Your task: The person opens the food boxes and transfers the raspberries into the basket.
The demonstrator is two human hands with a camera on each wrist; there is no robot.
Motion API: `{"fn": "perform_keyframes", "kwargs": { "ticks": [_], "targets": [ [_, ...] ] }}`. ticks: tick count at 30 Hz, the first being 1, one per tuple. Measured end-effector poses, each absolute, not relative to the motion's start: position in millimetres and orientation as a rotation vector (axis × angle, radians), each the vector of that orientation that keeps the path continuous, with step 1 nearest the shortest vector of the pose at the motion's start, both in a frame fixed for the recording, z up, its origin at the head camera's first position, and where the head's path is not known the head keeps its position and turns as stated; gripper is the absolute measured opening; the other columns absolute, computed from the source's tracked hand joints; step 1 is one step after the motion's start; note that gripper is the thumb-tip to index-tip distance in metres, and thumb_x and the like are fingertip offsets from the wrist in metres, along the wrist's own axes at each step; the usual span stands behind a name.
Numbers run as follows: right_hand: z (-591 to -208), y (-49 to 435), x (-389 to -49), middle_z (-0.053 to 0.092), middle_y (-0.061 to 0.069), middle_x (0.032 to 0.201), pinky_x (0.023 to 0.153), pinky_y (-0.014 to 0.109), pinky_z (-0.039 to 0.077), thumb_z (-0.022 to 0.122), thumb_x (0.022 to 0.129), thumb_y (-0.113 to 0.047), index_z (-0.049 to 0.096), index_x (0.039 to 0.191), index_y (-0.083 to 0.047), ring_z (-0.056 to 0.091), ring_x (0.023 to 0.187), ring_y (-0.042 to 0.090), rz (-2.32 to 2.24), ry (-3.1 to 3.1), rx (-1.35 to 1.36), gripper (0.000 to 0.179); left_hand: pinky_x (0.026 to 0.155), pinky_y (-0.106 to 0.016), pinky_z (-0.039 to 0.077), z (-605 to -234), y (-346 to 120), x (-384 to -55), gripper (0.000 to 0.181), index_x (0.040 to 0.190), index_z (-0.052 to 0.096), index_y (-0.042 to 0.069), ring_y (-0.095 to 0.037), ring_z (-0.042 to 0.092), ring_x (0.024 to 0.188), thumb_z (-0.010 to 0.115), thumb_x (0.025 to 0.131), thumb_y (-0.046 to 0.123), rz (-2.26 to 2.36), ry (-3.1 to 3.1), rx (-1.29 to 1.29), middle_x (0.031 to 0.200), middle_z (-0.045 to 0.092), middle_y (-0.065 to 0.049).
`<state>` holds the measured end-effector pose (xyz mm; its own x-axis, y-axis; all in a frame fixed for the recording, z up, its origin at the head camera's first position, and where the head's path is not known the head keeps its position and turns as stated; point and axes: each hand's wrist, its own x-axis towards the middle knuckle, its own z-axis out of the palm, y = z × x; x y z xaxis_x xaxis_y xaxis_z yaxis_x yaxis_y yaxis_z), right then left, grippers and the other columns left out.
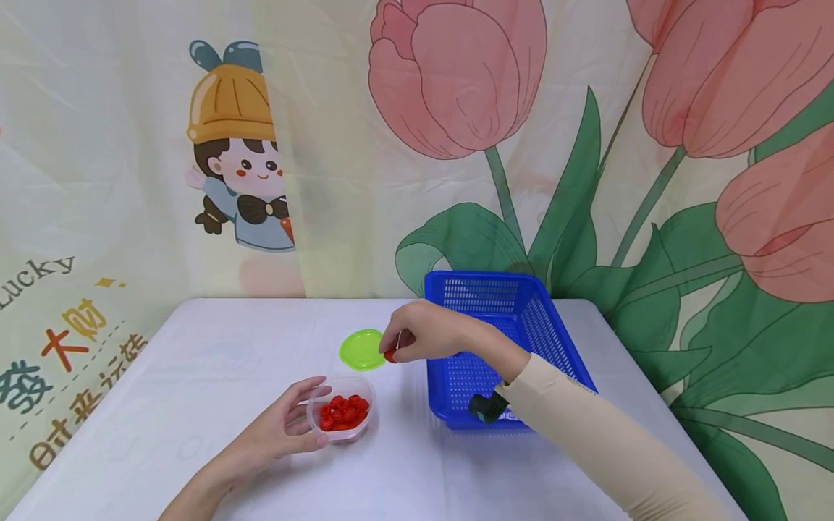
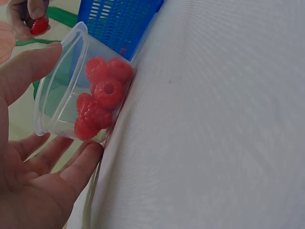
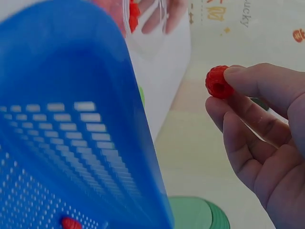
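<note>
My right grip [image 1: 426, 331] is pinched together on a red raspberry [image 3: 218, 82], held between thumb and fingertips, raised above the table [image 1: 215, 347]. Just left of that grip lies a green lid [image 1: 358, 350]; just right of it stands a blue basket [image 1: 436, 409], my right forearm crossing over it and one single berry [image 3: 71, 223] inside. Nearer me and to the left, my left grip [image 1: 280, 425] curves around a clear tub [image 2: 64, 112], thumb at its rim. More raspberries [image 2: 108, 93] sit within that tub.
</note>
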<state>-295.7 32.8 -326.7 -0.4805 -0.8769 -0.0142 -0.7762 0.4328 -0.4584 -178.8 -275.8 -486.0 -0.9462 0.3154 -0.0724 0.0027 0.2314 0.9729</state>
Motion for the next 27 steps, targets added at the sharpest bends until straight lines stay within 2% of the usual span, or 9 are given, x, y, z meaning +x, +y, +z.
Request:
{"fn": "perform_keyframes", "kwargs": {
  "ticks": [16,27],
  "targets": [
    [-323,102,-337,0.075,0.004,0.110,0.087,0.024,0.061,0.076,0.098,-0.008,0.080,0.119,-0.006,0.073,0.097,0.013,-0.638,2.587,-1.355,0.022,0.103,-0.014,0.048,-486,-277,-179,0.090,0.164,0.030,0.017,-0.044,0.041,0.152,0.084,0.091,0.015,1.788,2.264,0.340,0.165,0.039,-0.018],
    [-340,124,-358,0.078,0.003,0.113,0.091,0.029,0.062,0.075,0.100,-0.010,0.080,0.119,-0.009,0.073,0.099,0.013,-0.625,2.657,-1.230,0.020,0.103,-0.015,0.049,-487,-276,-180,0.090,0.164,0.031,0.019,-0.043,0.040,0.152,0.084,0.091,0.015,1.788,2.253,0.318,0.166,0.039,-0.016]
  ]
}}
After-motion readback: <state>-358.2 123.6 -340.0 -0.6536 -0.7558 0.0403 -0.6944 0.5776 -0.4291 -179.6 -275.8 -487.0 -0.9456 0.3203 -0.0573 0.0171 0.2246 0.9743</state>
